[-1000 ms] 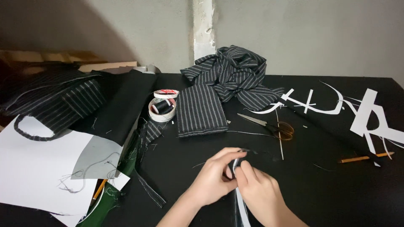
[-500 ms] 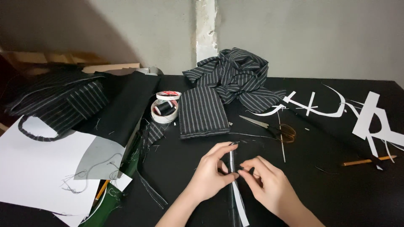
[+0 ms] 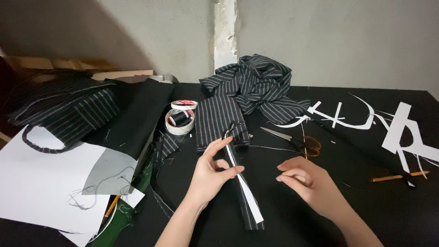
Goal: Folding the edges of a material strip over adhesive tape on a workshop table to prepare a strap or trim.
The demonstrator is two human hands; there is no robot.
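I'm pinching the striped fabric strip (image 3: 244,192) in my left hand (image 3: 211,174), near the scissors (image 3: 292,139); my right hand (image 3: 307,180) is hovering beside it, fingers loosely curled, holding nothing.

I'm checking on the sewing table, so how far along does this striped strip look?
Done: cut paper shapes and striped fabric pieces lie on the black table. In hand: the left hand pinches a narrow striped strip with white paper on it; the right hand hovers beside it. Left: scissors and thread lie unused.

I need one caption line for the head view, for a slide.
Left hand pinches a narrow striped fabric strip on a black table; right hand beside it.
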